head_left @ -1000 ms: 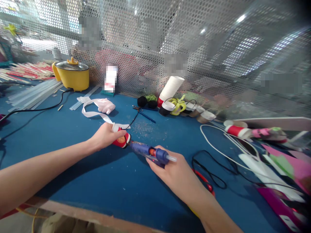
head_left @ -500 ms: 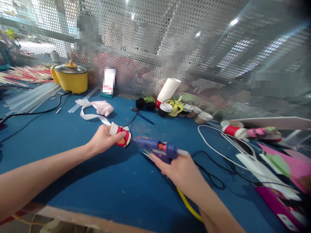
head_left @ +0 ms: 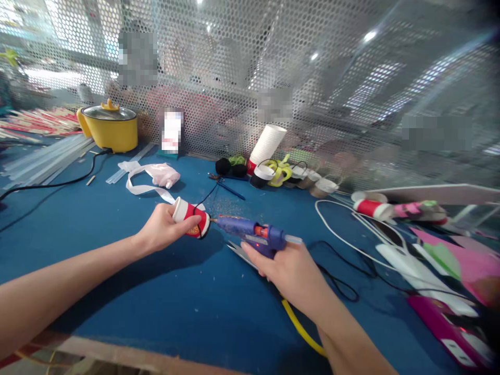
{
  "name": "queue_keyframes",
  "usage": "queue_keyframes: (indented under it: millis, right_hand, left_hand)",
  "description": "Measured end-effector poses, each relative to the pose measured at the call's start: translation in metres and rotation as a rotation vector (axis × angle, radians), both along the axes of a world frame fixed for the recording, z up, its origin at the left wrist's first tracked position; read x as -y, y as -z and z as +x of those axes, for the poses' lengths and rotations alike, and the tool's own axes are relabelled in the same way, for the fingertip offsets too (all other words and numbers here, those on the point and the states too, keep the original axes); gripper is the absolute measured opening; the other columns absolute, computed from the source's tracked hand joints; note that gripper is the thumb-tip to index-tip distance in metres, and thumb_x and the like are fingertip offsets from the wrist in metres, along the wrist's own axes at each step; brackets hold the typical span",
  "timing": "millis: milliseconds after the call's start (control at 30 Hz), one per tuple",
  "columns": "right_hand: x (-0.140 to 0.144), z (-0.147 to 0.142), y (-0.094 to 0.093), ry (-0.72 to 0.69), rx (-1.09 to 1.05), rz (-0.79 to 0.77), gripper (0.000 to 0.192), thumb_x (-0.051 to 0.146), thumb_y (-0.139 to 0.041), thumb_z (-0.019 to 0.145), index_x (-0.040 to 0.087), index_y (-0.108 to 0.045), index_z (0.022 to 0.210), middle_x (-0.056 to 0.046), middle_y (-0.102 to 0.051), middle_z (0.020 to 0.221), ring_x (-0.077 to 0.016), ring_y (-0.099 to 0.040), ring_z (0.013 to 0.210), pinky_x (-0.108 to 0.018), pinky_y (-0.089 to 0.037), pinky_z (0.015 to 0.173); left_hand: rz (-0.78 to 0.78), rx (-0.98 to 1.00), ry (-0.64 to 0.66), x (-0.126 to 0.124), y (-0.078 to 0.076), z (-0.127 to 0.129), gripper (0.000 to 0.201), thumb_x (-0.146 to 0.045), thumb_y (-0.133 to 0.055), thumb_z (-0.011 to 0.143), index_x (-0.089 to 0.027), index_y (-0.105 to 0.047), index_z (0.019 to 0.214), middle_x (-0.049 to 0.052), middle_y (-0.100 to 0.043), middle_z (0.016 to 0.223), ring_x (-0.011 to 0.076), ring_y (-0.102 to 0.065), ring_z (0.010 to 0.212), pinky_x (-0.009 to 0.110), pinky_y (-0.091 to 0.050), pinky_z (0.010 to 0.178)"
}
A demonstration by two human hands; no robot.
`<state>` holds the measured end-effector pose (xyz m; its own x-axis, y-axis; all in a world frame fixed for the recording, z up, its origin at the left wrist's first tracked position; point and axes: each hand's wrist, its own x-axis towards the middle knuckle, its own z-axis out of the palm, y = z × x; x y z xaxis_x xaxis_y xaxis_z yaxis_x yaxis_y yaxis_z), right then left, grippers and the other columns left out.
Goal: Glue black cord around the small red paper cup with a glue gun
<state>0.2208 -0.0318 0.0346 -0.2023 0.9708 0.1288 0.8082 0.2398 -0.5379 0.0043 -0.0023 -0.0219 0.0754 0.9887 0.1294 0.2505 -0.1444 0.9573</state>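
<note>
Left hand [head_left: 159, 229]: fingers round the red cup [head_left: 188, 210], tipped so its black-edged end faces the nozzle [head_left: 213, 221].
Right hand [head_left: 287, 271]: grasping the glue gun [head_left: 242, 230], seemingly for aim.

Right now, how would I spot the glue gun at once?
On the blue table, find the right hand. The glue gun is in its grip, nozzle toward the red cup. Unlike the nearby silver blade, it's purple-blue, with a clear stick out the back.
</note>
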Motion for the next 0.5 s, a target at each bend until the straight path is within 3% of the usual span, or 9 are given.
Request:
queue_keyframes:
  millis: [200, 500]
  right_hand:
    - [-0.0021, 0.0001, -0.0028, -0.014, 0.027, 0.0, 0.021, 0.031, -0.053, 0.075, 0.02, -0.057, 0.057, 0.001, -0.053, 0.04, -0.0147, -0.054, 0.042, -0.025, -0.044, 0.046]
    - [-0.0005, -0.0014, -0.0022, -0.062, -0.016, 0.084, 0.016, 0.028, -0.051, 0.074, 0.019, -0.063, 0.068, -0.001, -0.062, 0.056, -0.0125, -0.052, 0.044, -0.023, -0.045, 0.047]
  left_hand:
    - [0.068, -0.037, 0.014, 0.0004, 0.0042, -0.0015, 0.031, -0.04, -0.059, 0.07, -0.012, -0.06, 0.057, -0.001, -0.051, 0.051, 0.0096, -0.044, 0.049, 0.021, -0.035, 0.045]
    - [0.039, 0.029, 0.0, 0.0001, 0.0008, 0.0008, 0.03, -0.038, -0.061, 0.068, -0.013, -0.055, 0.053, -0.004, -0.047, 0.048, 0.0071, -0.039, 0.045, 0.019, -0.031, 0.043]
